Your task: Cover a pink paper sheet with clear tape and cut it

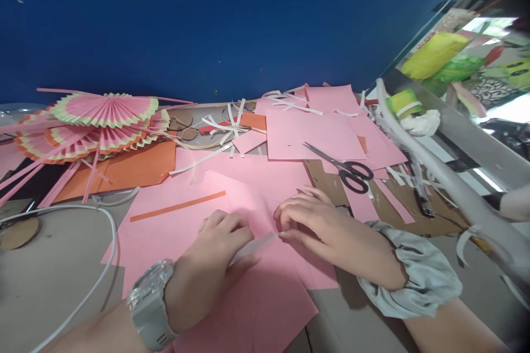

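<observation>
A pale, narrow, slightly see-through strip (260,245) lay slantwise between the hands, above creased pink paper (265,311). The right hand (310,220) pinched its far end between thumb and fingertip; the left hand (219,248) curled over the near end, thumb apart, its grip impossible to tell. Scissors (343,167) lay just beyond the right hand. The paper's edge ended below that wrist; grey tabletop (62,276) left room beside the left hand, bounded by a white cable (115,237).
</observation>
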Tool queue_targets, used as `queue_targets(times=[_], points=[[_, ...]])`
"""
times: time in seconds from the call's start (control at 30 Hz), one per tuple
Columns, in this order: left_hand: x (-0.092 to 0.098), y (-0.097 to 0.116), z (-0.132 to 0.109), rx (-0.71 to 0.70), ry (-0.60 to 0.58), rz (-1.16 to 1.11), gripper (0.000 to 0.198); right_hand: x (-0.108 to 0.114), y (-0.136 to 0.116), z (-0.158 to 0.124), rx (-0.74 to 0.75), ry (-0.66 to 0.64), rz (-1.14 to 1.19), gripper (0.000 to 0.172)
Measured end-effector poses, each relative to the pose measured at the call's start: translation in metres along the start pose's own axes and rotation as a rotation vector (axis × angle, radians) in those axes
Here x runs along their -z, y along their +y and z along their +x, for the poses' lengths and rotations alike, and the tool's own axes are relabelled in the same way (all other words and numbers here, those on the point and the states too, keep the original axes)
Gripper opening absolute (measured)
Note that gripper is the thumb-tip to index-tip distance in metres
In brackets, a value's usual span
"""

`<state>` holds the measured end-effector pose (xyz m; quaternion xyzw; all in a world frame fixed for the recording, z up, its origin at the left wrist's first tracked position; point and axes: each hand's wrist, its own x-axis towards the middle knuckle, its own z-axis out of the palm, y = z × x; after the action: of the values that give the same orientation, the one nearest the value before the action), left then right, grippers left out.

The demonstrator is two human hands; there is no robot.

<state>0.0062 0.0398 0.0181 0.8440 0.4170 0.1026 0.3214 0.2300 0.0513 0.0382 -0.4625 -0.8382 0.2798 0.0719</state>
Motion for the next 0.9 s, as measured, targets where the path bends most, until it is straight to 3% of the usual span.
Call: queue_targets(times=[0.13,0.23,0.33,0.37,0.47,0.6,0.73,0.9], points=[[0.005,0.002,-0.001,0.056,0.008,-0.041,0.023,-0.002,-0.002,0.001,-0.007,0.138,-0.03,0.014],[0.008,0.004,-0.003,0.196,-0.055,-0.168,0.031,0.002,0.006,0.0,-0.061,0.365,-0.097,0.038],[0.008,0.002,-0.003,0.224,-0.116,-0.427,0.028,0.016,0.025,-0.008,-0.23,0.591,-0.251,0.039],[0.009,0.001,-0.003,0.212,-0.127,-0.513,0.024,0.021,0.032,-0.012,-0.317,0.611,-0.362,0.036],[0.012,-0.003,0.0,0.171,-0.145,-0.666,0.01,0.032,0.05,-0.025,-0.575,0.462,-0.686,0.03],[0.017,-0.007,0.003,0.173,-0.203,-0.765,0.016,0.034,0.061,-0.033,-0.628,0.281,-0.657,0.029],[0.015,-0.011,0.004,0.158,-0.192,-0.859,0.016,0.035,0.063,-0.03,-0.652,0.257,-0.579,0.022],[0.011,-0.015,0.003,0.17,-0.08,-0.911,0.019,0.036,0.058,-0.03,-0.72,0.305,-0.504,0.024]])
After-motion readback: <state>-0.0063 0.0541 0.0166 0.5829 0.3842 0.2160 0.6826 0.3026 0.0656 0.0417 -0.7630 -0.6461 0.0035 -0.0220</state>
